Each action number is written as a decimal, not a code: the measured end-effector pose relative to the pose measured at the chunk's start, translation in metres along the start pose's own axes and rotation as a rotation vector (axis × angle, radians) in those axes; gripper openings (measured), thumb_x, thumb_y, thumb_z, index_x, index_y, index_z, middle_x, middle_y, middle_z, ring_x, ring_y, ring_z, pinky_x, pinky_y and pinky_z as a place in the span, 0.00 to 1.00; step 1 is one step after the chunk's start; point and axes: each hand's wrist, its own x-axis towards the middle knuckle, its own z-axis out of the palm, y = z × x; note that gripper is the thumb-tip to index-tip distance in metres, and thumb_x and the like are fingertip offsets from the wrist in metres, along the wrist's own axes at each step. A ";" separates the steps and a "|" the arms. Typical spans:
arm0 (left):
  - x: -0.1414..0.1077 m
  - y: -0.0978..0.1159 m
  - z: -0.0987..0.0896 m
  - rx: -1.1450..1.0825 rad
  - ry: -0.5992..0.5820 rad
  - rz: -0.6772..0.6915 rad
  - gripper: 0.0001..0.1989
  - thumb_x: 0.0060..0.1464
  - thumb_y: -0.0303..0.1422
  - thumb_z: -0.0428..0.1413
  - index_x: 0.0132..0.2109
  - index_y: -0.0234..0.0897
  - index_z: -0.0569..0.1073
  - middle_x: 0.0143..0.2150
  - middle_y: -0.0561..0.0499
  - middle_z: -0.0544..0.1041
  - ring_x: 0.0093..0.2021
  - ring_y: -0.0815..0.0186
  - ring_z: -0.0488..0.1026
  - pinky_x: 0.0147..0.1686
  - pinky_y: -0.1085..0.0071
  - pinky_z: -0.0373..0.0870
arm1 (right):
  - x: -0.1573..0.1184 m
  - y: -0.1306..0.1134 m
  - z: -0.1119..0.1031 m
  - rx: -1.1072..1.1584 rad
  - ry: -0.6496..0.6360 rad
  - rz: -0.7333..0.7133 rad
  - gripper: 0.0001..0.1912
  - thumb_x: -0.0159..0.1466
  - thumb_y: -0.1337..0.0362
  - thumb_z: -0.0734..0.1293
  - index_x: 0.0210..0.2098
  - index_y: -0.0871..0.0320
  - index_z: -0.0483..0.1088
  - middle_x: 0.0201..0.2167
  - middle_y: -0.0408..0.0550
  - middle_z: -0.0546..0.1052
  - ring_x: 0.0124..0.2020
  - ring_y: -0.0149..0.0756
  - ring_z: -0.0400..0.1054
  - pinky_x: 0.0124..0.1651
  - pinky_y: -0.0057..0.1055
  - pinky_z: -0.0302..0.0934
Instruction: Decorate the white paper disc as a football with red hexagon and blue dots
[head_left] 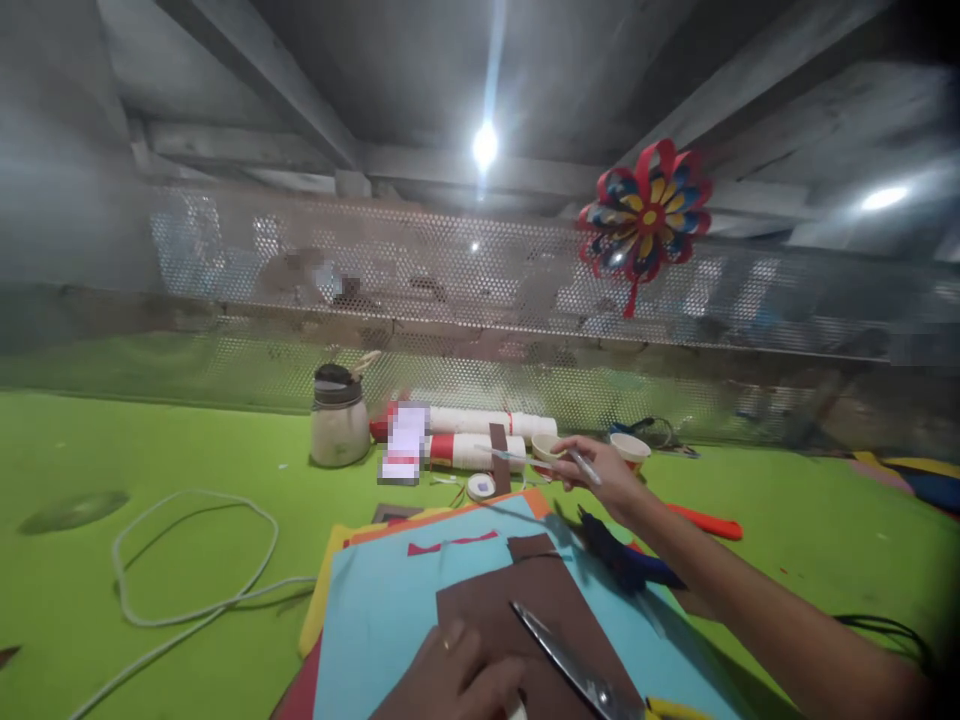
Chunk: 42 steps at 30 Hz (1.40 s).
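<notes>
My right hand [600, 475] is closed on a thin brush-like tool [517, 458], whose tip points left over stacked white paper cups [480, 452]. Just behind its fingers is a single paper cup [545, 450]. My left hand [450, 675] lies low in the view with curled fingers, over brown paper [495, 610]; a bit of something white shows at its fingertips, too hidden to name. Metal scissors [559, 660] with yellow handles rest on the brown paper. Beneath are light blue sheets [367, 620]. A wavy red paper strip [454, 544] lies on the blue.
A jar [340, 420] with a dark lid stands at back left, near a pixelated phone-like object [405, 445]. A white cable [195, 620] loops across the green table [60, 450]. Dark blue-handled pliers or scissors [622, 555] and a red-orange tool [709, 522] lie right.
</notes>
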 end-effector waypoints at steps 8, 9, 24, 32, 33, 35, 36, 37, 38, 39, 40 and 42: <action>-0.001 0.013 -0.025 -0.146 -0.054 -0.032 0.17 0.68 0.41 0.43 0.59 0.44 0.63 0.45 0.45 0.73 0.41 0.59 0.67 0.42 0.65 0.62 | 0.007 0.009 0.025 0.059 0.003 0.060 0.13 0.67 0.60 0.65 0.47 0.62 0.70 0.41 0.48 0.75 0.35 0.32 0.72 0.37 0.33 0.70; -0.001 0.013 -0.025 -0.164 -0.063 -0.041 0.17 0.67 0.40 0.45 0.60 0.44 0.63 0.46 0.45 0.73 0.42 0.58 0.67 0.43 0.65 0.62 | 0.008 0.008 0.027 0.065 0.005 0.058 0.13 0.67 0.60 0.65 0.47 0.62 0.70 0.41 0.48 0.75 0.35 0.32 0.72 0.37 0.34 0.70; 0.004 0.031 -0.057 -0.552 0.012 -0.319 0.22 0.52 0.32 0.60 0.55 0.41 0.69 0.51 0.45 0.71 0.50 0.56 0.68 0.51 0.60 0.68 | -0.052 -0.053 0.038 0.204 0.093 -0.118 0.23 0.42 0.55 0.80 0.32 0.57 0.72 0.25 0.42 0.76 0.26 0.32 0.70 0.33 0.35 0.68; 0.022 0.014 -0.087 -1.197 0.498 -0.685 0.21 0.49 0.42 0.64 0.46 0.33 0.75 0.43 0.42 0.78 0.45 0.57 0.74 0.44 0.62 0.72 | -0.110 -0.093 0.057 0.188 0.085 -0.172 0.12 0.49 0.61 0.78 0.31 0.55 0.75 0.25 0.42 0.77 0.26 0.31 0.72 0.32 0.31 0.70; 0.023 0.016 -0.089 -1.236 0.527 -0.690 0.22 0.49 0.42 0.64 0.47 0.33 0.75 0.42 0.42 0.79 0.44 0.57 0.75 0.44 0.62 0.73 | -0.115 -0.095 0.061 0.181 0.087 -0.190 0.11 0.49 0.62 0.77 0.31 0.55 0.75 0.25 0.43 0.77 0.27 0.31 0.72 0.32 0.30 0.70; 0.025 0.020 -0.093 -1.291 0.565 -0.700 0.23 0.47 0.42 0.66 0.46 0.32 0.76 0.37 0.43 0.80 0.40 0.60 0.77 0.41 0.64 0.73 | -0.122 -0.097 0.069 0.163 0.100 -0.237 0.09 0.51 0.63 0.76 0.30 0.54 0.75 0.25 0.43 0.78 0.27 0.31 0.72 0.31 0.28 0.69; 0.025 0.022 -0.093 -1.306 0.574 -0.705 0.22 0.45 0.41 0.67 0.44 0.31 0.77 0.34 0.44 0.81 0.37 0.61 0.77 0.39 0.65 0.73 | -0.125 -0.097 0.072 0.154 0.102 -0.253 0.08 0.52 0.63 0.76 0.30 0.53 0.75 0.26 0.43 0.78 0.27 0.31 0.72 0.31 0.28 0.69; 0.025 0.024 -0.093 -1.319 0.584 -0.709 0.21 0.44 0.41 0.68 0.42 0.31 0.77 0.32 0.45 0.81 0.35 0.63 0.77 0.38 0.66 0.73 | -0.127 -0.096 0.075 0.148 0.098 -0.257 0.08 0.52 0.63 0.76 0.31 0.53 0.75 0.26 0.43 0.78 0.27 0.31 0.72 0.30 0.28 0.69; 0.025 0.025 -0.093 -1.327 0.591 -0.710 0.20 0.43 0.41 0.69 0.40 0.31 0.78 0.31 0.46 0.81 0.33 0.64 0.77 0.38 0.67 0.73 | -0.127 -0.095 0.078 0.147 0.091 -0.247 0.08 0.52 0.63 0.76 0.31 0.53 0.75 0.26 0.43 0.78 0.27 0.32 0.72 0.30 0.28 0.69; 0.024 0.026 -0.093 -1.330 0.595 -0.711 0.20 0.43 0.40 0.69 0.39 0.31 0.78 0.31 0.47 0.81 0.32 0.65 0.76 0.38 0.67 0.73 | -0.128 -0.094 0.080 0.151 0.088 -0.230 0.08 0.52 0.62 0.76 0.31 0.53 0.75 0.26 0.43 0.78 0.27 0.32 0.72 0.30 0.28 0.69; 0.024 0.026 -0.093 -1.330 0.594 -0.712 0.19 0.43 0.40 0.69 0.38 0.32 0.78 0.31 0.47 0.82 0.32 0.66 0.77 0.38 0.67 0.73 | -0.128 -0.093 0.081 0.159 0.091 -0.209 0.09 0.52 0.61 0.76 0.31 0.54 0.75 0.26 0.43 0.78 0.27 0.32 0.72 0.30 0.29 0.69; 0.023 0.025 -0.092 -1.319 0.574 -0.720 0.18 0.43 0.39 0.69 0.38 0.32 0.78 0.31 0.46 0.82 0.31 0.65 0.77 0.39 0.66 0.74 | -0.127 -0.091 0.081 0.182 0.106 -0.167 0.11 0.51 0.59 0.77 0.30 0.54 0.74 0.25 0.43 0.76 0.26 0.31 0.70 0.28 0.28 0.68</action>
